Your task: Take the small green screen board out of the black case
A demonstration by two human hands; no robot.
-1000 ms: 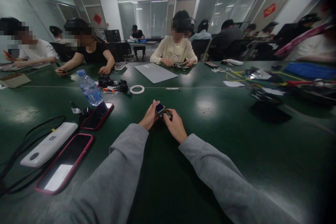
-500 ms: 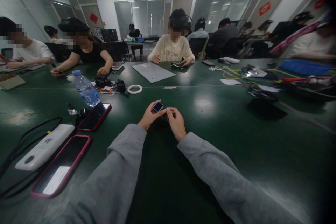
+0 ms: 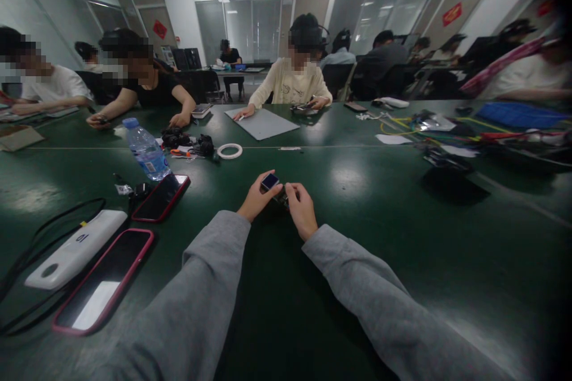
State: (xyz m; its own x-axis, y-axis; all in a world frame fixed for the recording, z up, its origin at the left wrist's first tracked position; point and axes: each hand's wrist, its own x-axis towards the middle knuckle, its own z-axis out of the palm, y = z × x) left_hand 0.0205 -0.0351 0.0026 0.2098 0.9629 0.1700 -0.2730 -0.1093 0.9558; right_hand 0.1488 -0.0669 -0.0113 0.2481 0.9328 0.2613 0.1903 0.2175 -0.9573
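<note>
Near the middle of the green table [image 3: 379,238], my left hand [image 3: 258,197] is closed around a small dark device [image 3: 270,181] with a square screen facing up. The thumb lies along the device's near edge. My right hand [image 3: 300,207] is at the device's right end, its thumb and index finger pinched together at a dark part too small to make out. Both hands are just above the table, a short gap between them.
On the left are a water bottle [image 3: 146,152], two red-edged phones [image 3: 161,197] [image 3: 105,280], a white power bank [image 3: 77,250] and black cables. A white tape ring [image 3: 229,151] and grey laptop [image 3: 263,124] lie farther back. People sit across the table.
My right hand's fingertips have shifted slightly away from the device. Across the table, a person's hand has moved left onto the grey laptop.
</note>
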